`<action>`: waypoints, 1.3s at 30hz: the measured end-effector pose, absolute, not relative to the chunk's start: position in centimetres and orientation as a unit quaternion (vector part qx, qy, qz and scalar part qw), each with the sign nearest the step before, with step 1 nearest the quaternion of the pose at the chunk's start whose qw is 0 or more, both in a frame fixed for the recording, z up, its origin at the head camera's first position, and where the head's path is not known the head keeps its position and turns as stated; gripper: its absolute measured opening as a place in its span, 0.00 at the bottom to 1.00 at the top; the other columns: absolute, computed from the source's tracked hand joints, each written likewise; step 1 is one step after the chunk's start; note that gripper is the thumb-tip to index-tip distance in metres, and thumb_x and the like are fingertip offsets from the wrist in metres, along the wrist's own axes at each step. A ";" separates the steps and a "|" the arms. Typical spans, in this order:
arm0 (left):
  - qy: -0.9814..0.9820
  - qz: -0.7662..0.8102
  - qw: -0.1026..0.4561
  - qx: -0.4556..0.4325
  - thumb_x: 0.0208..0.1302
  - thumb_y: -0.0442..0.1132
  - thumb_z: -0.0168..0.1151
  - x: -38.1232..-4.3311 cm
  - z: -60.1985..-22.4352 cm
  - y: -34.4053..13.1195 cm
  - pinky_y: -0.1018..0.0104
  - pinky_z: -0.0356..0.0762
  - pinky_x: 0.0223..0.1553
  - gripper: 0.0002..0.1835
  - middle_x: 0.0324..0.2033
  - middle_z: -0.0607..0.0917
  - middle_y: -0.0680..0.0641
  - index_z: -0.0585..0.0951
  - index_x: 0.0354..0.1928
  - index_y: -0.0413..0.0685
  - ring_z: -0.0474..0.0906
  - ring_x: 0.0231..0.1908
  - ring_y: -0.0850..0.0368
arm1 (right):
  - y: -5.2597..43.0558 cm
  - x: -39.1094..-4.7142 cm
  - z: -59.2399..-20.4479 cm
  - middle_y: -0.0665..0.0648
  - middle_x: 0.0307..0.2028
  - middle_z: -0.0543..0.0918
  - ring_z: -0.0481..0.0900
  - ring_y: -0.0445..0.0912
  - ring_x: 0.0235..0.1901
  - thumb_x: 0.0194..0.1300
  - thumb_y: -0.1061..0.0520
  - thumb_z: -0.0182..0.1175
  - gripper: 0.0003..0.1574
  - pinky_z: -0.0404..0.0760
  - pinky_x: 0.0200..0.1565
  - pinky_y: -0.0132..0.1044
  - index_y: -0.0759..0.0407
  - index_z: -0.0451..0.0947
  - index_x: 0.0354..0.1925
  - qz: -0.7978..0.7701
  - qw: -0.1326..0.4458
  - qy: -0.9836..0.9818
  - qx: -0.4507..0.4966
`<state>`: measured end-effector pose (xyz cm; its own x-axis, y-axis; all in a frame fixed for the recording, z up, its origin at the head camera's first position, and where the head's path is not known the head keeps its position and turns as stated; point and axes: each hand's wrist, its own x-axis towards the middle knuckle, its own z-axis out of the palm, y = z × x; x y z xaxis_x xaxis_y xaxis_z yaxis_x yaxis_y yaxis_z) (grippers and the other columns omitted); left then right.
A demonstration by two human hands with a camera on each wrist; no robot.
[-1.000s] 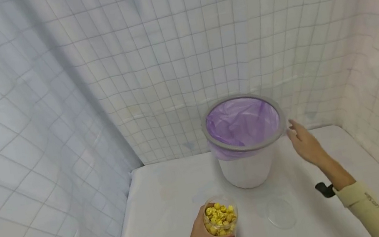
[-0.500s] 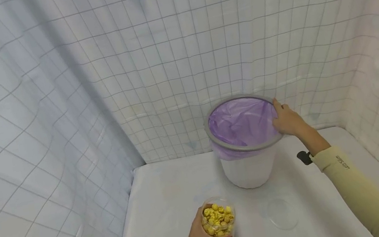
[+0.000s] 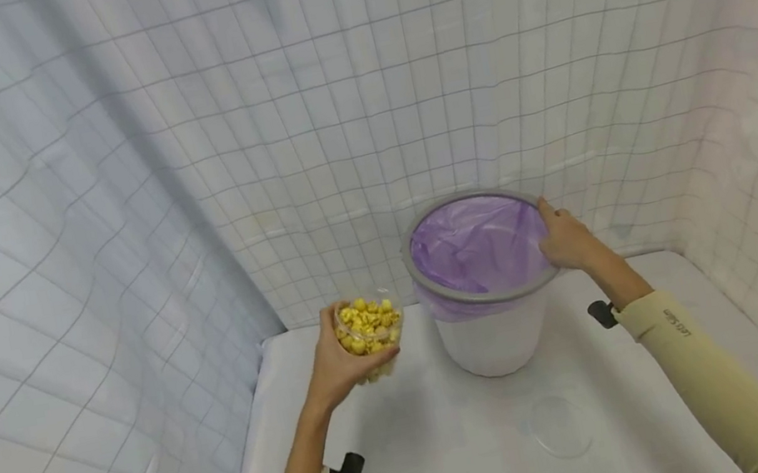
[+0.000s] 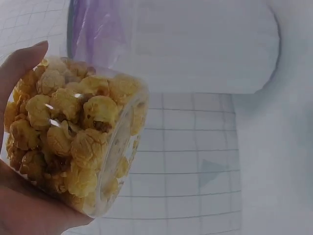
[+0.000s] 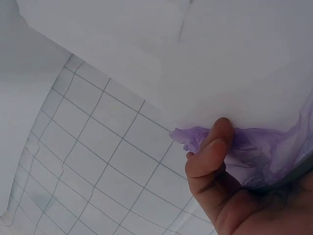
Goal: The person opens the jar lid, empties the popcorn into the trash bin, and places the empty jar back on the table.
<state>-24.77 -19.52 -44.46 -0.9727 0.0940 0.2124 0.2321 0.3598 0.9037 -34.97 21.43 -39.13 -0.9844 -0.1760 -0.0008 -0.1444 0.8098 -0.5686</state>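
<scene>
My left hand (image 3: 332, 366) grips a clear plastic jar (image 4: 117, 161) of yellow popcorn (image 3: 367, 325), held above the table to the left of the bin. In the left wrist view the thumb and fingers wrap round the jar's side, and it looks full. My right hand (image 3: 568, 239) holds the right side of the grey rim (image 3: 461, 295) of a white trash bin (image 3: 493, 343). A purple trash bag (image 3: 479, 244) lines the bin and folds over its rim. In the right wrist view curled fingers (image 5: 208, 159) press against the bag's overhanging edge.
A round clear lid (image 3: 560, 426) lies flat on the white table (image 3: 458, 468), in front of the bin. White sheets with a grid pattern (image 3: 326, 110) hang behind the table and on both sides.
The left hand has raised the popcorn jar and carried it forward and left, to beside the bin. My right hand has moved in from beside the bin and taken hold of its rim.
</scene>
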 end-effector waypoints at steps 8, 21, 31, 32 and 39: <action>-0.854 -0.480 0.118 -0.162 0.45 0.45 0.86 -31.1 -37.3 -19.0 0.41 0.77 0.66 0.57 0.66 0.74 0.40 0.61 0.75 0.50 0.75 0.65 0.42 | 21.1 -34.9 -39.0 0.87 0.73 0.51 0.57 0.84 0.69 0.66 0.63 0.43 0.53 0.64 0.67 0.76 0.67 0.30 0.81 -0.304 0.021 0.949 -0.078; -0.930 -0.262 0.148 -0.209 0.43 0.50 0.86 -36.2 -34.1 -16.0 0.34 0.58 0.76 0.61 0.71 0.73 0.36 0.62 0.77 0.42 0.68 0.71 0.35 | 20.9 -34.9 -39.4 0.87 0.73 0.50 0.57 0.84 0.69 0.67 0.63 0.42 0.52 0.61 0.69 0.77 0.67 0.31 0.81 -0.313 0.022 0.947 -0.073; -0.953 -0.123 0.150 -0.232 0.44 0.53 0.86 -38.0 -32.6 -13.9 0.38 0.57 0.77 0.61 0.71 0.72 0.39 0.61 0.79 0.49 0.66 0.73 0.38 | 21.0 -34.9 -39.8 0.86 0.74 0.50 0.55 0.83 0.70 0.67 0.64 0.41 0.51 0.60 0.70 0.76 0.68 0.31 0.81 -0.313 0.022 0.947 -0.073; -0.953 -0.114 0.152 -0.236 0.45 0.53 0.86 -38.1 -32.5 -13.7 0.38 0.57 0.77 0.61 0.71 0.72 0.39 0.61 0.79 0.49 0.66 0.72 0.38 | 21.0 -34.9 -39.8 0.86 0.74 0.50 0.56 0.83 0.70 0.67 0.64 0.41 0.51 0.61 0.70 0.76 0.68 0.32 0.81 -0.314 0.021 0.947 -0.072; -0.950 -0.043 0.166 -0.261 0.47 0.52 0.85 -38.7 -31.5 -12.7 0.37 0.51 0.80 0.59 0.71 0.71 0.39 0.61 0.79 0.49 0.64 0.73 0.38 | 21.2 -35.0 -39.6 0.86 0.73 0.52 0.58 0.82 0.69 0.68 0.63 0.42 0.51 0.64 0.69 0.74 0.69 0.31 0.81 -0.309 0.018 0.948 -0.072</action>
